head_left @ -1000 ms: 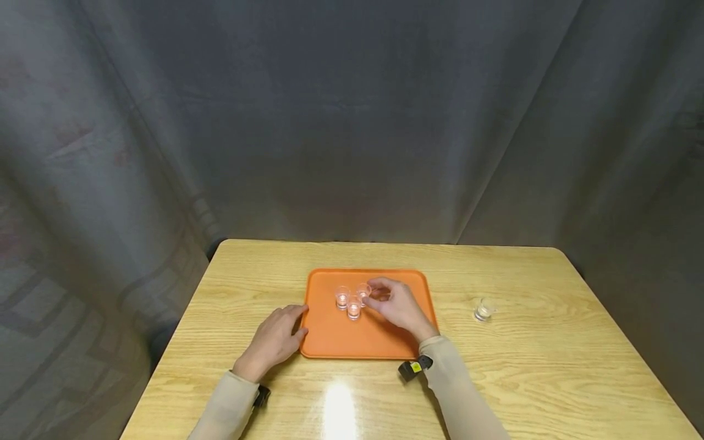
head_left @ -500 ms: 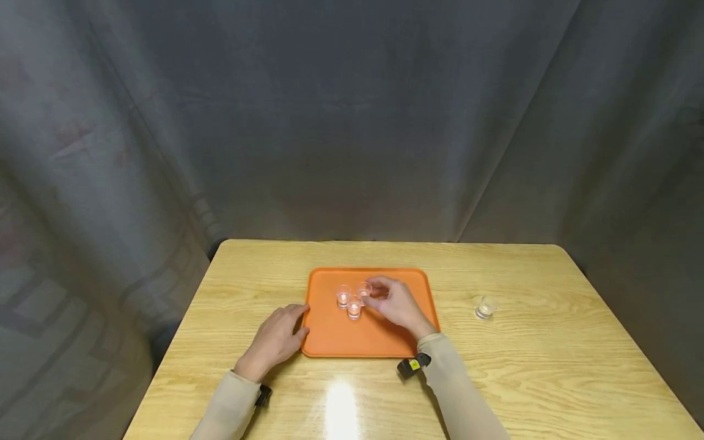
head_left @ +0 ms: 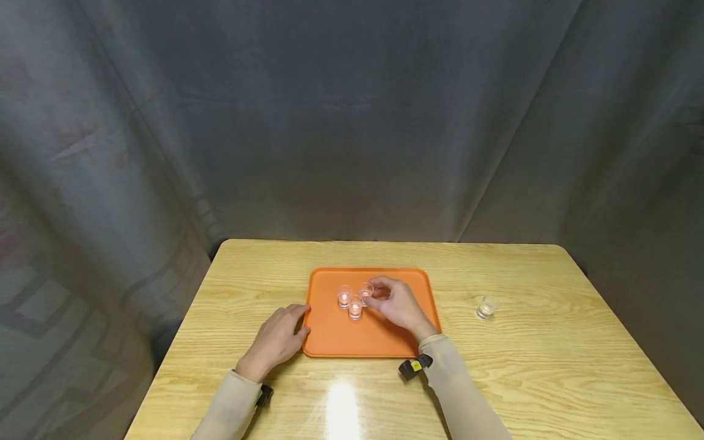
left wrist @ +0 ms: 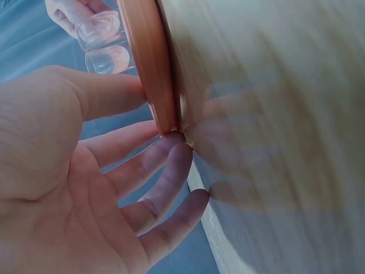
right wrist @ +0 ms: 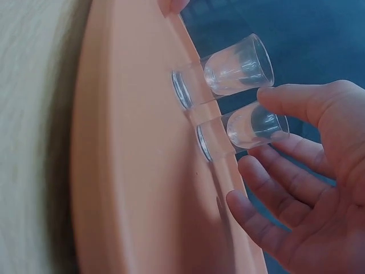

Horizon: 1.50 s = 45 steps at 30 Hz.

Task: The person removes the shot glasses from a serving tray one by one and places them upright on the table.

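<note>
My right hand (head_left: 397, 305) is over the orange tray (head_left: 330, 336), pinching the upper part of a clear shot glass (right wrist: 251, 127) between thumb and index finger. Its other fingers spread loosely below. Two more shot glasses stand upright close by: one at the front (head_left: 355, 310) and one at the left (head_left: 344, 297). In the right wrist view a second shot glass (right wrist: 234, 68) shows beside the pinched one. My left hand (head_left: 277, 337) touches the tray's left edge with thumb and fingertips, fingers relaxed. In the left wrist view these fingertips meet the tray's rim (left wrist: 149, 51) and the table.
Apart from the tray, another clear shot glass (head_left: 486, 308) stands on the wooden table (head_left: 550, 342) to the right. A grey curtain (head_left: 352, 153) hangs behind the table and along both sides.
The whole head view shifts very slightly. Both hands, the tray and the glasses keep practically the same places relative to one another.
</note>
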### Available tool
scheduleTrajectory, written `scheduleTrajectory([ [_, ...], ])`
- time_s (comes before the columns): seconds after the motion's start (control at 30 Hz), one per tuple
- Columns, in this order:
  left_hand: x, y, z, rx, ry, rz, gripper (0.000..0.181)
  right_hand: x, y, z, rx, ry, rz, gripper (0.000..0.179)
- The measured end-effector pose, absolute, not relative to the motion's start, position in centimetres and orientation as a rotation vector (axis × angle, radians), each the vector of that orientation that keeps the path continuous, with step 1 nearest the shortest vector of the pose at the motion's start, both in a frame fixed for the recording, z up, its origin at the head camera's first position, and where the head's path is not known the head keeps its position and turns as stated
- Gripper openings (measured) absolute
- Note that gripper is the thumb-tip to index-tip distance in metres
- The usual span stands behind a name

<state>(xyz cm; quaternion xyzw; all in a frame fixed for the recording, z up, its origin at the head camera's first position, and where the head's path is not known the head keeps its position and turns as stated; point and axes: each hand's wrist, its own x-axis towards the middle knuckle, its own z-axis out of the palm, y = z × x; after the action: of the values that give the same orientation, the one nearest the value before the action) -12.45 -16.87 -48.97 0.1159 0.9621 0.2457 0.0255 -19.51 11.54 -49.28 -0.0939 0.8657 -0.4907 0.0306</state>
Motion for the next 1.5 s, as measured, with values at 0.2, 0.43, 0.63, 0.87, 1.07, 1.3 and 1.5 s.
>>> scheduleTrajectory([
  [0.2,-12.5,-17.0,-49.1,0.365,2.988,0.754,0.049,-19.5,11.6,-49.2,-0.294,2.670,-1.493,0.036],
  [0.43,-12.5,-17.0,-49.3,0.360,2.986,0.769,0.049,-19.4,11.8,-49.3,-0.302,2.684,-1.498,0.033],
  [0.63,-12.4,-17.0,-49.4,0.368,2.994,0.758,0.048,-19.4,12.0,-49.5,-0.304,2.691,-1.513,0.031],
  [0.87,-12.4,-16.9,-49.4,0.367,2.992,0.743,0.048,-19.2,12.5,-49.1,-0.307,2.708,-1.511,0.030],
  [1.07,-12.5,-17.0,-49.3,0.377,2.990,0.754,0.048,-19.1,13.2,-48.8,-0.298,2.713,-1.489,0.032],
  [1.3,-12.4,-16.9,-49.3,0.372,2.983,0.761,0.048,-18.9,14.3,-49.0,-0.297,2.698,-1.526,0.033],
  [1.5,-12.4,-16.8,-49.2,0.359,2.989,0.763,0.048,-18.9,15.3,-49.1,-0.257,2.702,-1.533,0.033],
])
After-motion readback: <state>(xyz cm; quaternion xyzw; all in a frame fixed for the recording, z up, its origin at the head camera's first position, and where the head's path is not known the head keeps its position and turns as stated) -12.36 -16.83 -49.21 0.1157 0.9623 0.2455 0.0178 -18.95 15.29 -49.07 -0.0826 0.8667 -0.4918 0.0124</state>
